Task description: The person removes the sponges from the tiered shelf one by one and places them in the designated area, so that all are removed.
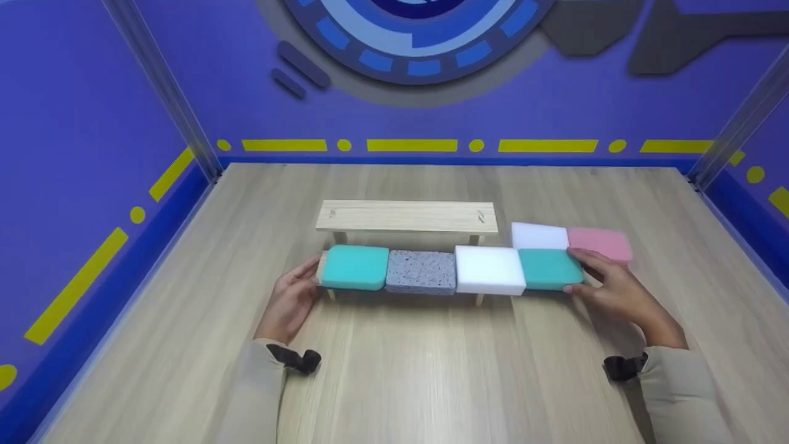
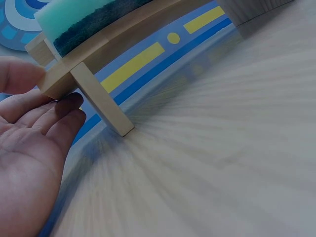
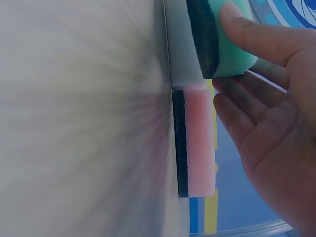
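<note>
A low wooden bench (image 1: pixel 325 266) stands mid-table and carries a row of a teal sponge (image 1: pixel 354 266), a grey-blue sponge (image 1: pixel 421 271) and a white sponge (image 1: pixel 490 269). A second teal sponge (image 1: pixel 548 268) continues the row past the bench's right leg. My right hand (image 1: pixel 579 271) pinches its right end between thumb and fingers (image 3: pixel 247 29). My left hand (image 1: pixel 311 277) lies with straight fingers (image 2: pixel 64 106) against the bench's left end (image 2: pixel 64 81), thumb on the plank's end beside the leg (image 2: pixel 103 103).
A second, bare wooden bench (image 1: pixel 407 217) stands just behind the first. A white sponge (image 1: pixel 539 235) and a pink sponge (image 1: pixel 601 243) lie on the table behind my right hand. Purple walls enclose the table on three sides.
</note>
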Available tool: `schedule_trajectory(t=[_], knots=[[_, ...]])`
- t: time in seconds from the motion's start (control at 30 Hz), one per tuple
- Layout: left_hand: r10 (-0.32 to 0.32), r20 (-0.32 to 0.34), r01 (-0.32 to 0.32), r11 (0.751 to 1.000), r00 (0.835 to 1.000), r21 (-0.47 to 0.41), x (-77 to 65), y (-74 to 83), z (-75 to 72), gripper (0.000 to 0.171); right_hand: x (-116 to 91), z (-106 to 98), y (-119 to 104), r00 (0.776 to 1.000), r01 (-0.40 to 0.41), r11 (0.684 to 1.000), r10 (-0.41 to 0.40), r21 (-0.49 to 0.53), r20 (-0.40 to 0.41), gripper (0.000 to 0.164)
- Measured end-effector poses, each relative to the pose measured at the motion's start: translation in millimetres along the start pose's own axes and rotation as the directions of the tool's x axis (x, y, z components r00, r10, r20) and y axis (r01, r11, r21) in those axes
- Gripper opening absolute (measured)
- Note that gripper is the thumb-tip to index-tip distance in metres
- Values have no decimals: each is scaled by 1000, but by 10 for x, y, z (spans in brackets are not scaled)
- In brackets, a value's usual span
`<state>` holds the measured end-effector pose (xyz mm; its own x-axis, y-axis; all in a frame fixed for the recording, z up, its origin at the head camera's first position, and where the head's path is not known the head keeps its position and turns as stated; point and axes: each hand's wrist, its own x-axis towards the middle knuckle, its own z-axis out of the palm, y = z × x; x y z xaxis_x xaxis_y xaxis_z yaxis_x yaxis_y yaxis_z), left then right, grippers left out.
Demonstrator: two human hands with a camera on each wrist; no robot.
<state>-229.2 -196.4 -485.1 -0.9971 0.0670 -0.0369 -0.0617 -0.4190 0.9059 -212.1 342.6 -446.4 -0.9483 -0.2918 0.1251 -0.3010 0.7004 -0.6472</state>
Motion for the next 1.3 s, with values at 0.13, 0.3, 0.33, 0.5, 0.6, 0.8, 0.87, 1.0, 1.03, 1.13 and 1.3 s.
schedule_trajectory(t=[0.13, 0.3, 0.33, 0.5, 0.6, 0.8, 0.87, 1.0, 1.03, 1.13, 1.3], knots=[[4, 7, -4, 1000, 1000, -12, 6, -7, 2, 54, -7, -12, 10, 998, -46, 999, 47, -12, 35, 75], [-7, 1, 7, 1000, 1000, -12, 9, -9, 1, 53, -9, -6, 36, 994, -89, 996, 89, -2, 58, 77], [-10, 2, 10, 1000, 1000, -13, 11, -8, 1, 53, -10, -6, 42, 993, -98, 995, 98, -5, 61, 77], [-21, 4, 21, 1000, 1000, -7, 17, -3, 7, 54, -11, -10, 72, 992, -111, 994, 111, -15, 64, 79], [-29, 0, 29, 1000, 1000, 4, 18, -5, 7, 54, -13, -15, 81, 992, -107, 994, 107, -6, 70, 78], [-31, -5, 31, 1000, 1000, 0, 12, -2, 1, 55, -23, -12, 69, 995, -73, 997, 74, -13, 67, 76], [-31, -3, 31, 1000, 1000, 0, 7, 4, -2, 55, -23, -8, 70, 997, -50, 998, 51, -24, 63, 74], [-40, -2, 40, 999, 999, -3, 0, 10, -5, 57, -19, -7, 71, 997, -39, 998, 42, -39, 70, 69], [-42, -3, 42, 999, 999, -5, 0, 11, -4, 57, -17, -7, 71, 996, -44, 998, 47, -40, 73, 68], [-46, -7, 46, 999, 999, -5, 3, 12, 0, 56, -11, -7, 65, 994, -57, 998, 60, -40, 87, 65], [-48, -14, 48, 999, 999, 4, 6, 13, 5, 56, -11, -7, 49, 995, -45, 998, 50, -51, 85, 62]])
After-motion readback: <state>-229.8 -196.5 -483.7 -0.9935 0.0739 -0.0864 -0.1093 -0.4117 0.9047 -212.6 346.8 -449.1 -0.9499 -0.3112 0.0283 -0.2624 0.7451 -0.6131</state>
